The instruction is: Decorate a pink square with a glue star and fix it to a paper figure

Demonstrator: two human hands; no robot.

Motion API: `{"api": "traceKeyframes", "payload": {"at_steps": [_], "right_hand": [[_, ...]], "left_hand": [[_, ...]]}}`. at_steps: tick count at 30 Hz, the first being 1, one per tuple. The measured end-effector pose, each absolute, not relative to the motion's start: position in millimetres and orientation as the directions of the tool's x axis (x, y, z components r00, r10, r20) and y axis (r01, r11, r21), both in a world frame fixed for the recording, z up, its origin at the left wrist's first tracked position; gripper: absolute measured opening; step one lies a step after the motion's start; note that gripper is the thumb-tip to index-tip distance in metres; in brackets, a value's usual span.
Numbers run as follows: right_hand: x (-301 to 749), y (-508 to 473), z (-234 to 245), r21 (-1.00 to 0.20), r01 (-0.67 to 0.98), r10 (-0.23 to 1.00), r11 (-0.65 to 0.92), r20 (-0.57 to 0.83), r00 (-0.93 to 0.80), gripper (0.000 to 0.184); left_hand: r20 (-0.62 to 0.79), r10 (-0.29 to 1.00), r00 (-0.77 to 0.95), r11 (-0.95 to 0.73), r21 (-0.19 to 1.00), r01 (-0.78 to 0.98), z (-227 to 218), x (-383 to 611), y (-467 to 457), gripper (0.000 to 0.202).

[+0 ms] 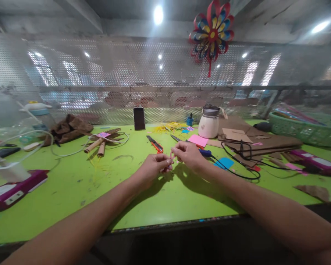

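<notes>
My left hand (156,163) and my right hand (190,155) meet over the green table, fingertips pinched close together. Between them is a small pink strip (171,155), apparently paper, partly hidden by the fingers. Just beyond my left hand lies an orange utility knife (155,144). Behind my right hand a blue-handled tool (205,152) with a black cord is partly covered, so its kind is unclear. A pink paper square (198,140) lies past my right hand, and a blue paper piece (224,163) rests to its right.
A white jar (209,125) stands near brown cardboard sheets (270,145) and a green basket (306,127). At the back a phone (139,119) leans upright. Rolled brown paper sticks (101,147) lie left. Purple power strips (317,162) and cords flank the table; a paper flower (212,35) hangs above.
</notes>
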State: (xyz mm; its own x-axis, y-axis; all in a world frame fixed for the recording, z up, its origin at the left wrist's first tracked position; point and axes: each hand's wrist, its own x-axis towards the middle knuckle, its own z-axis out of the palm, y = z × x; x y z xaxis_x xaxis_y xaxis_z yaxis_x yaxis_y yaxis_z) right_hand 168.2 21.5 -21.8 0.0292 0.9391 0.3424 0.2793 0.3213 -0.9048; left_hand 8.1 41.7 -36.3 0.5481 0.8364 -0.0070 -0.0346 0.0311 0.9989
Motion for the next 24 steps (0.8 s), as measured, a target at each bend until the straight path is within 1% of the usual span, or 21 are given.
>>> {"api": "traceKeyframes", "payload": {"at_steps": [3,5,7,9,11,14,16,18,21,24], "right_hand": [[170.3,21.7,-18.1,-0.944,0.162,0.957,0.288,0.29,-0.009,0.027],[171.3,21.4,-15.5,-0.957,0.09,0.961,0.275,0.278,0.013,0.03],[171.1,20.5,-13.9,-0.964,0.051,0.965,0.259,0.261,0.034,0.032],[169.9,18.9,-13.7,-0.968,0.08,0.97,0.238,0.24,0.022,0.033],[168.1,16.8,-14.6,-0.957,0.172,0.972,0.233,0.236,0.0,0.03],[165.5,13.9,-16.3,-0.879,0.361,0.944,0.311,0.329,-0.013,0.024],[164.5,12.7,-16.8,-0.818,0.447,0.916,0.362,0.402,-0.006,0.023],[164.0,12.1,-16.5,-0.805,0.471,0.908,0.362,0.418,0.016,0.023],[163.4,11.5,-15.7,-0.831,0.44,0.917,0.341,0.397,0.039,0.023],[162.7,11.9,-17.3,-0.845,0.403,0.914,0.352,0.404,0.047,0.023]], "left_hand": [[0.003,0.842,0.539,0.042,0.996,-0.072,-35.4,7.2,41.5,0.021],[0.008,0.847,0.532,0.052,0.994,-0.097,-33.3,6.8,40.7,0.022],[0.009,0.849,0.528,0.051,0.994,-0.098,-31.4,6.8,39.7,0.022],[0.012,0.851,0.524,0.042,0.995,-0.09,-30.4,7.0,39.0,0.022],[0.02,0.853,0.521,0.027,0.996,-0.082,-30.5,7.5,38.7,0.021],[0.028,0.854,0.52,0.008,0.998,-0.066,-32.0,8.1,39.2,0.02],[0.031,0.85,0.526,-0.009,0.999,-0.044,-33.0,8.3,39.7,0.02],[0.031,0.843,0.536,-0.024,1.0,-0.02,-33.5,8.2,40.0,0.022],[0.032,0.829,0.559,-0.032,0.999,-0.009,-32.9,8.0,39.9,0.024],[0.046,0.815,0.577,-0.04,0.999,-0.024,-31.6,8.1,38.8,0.023]]}}
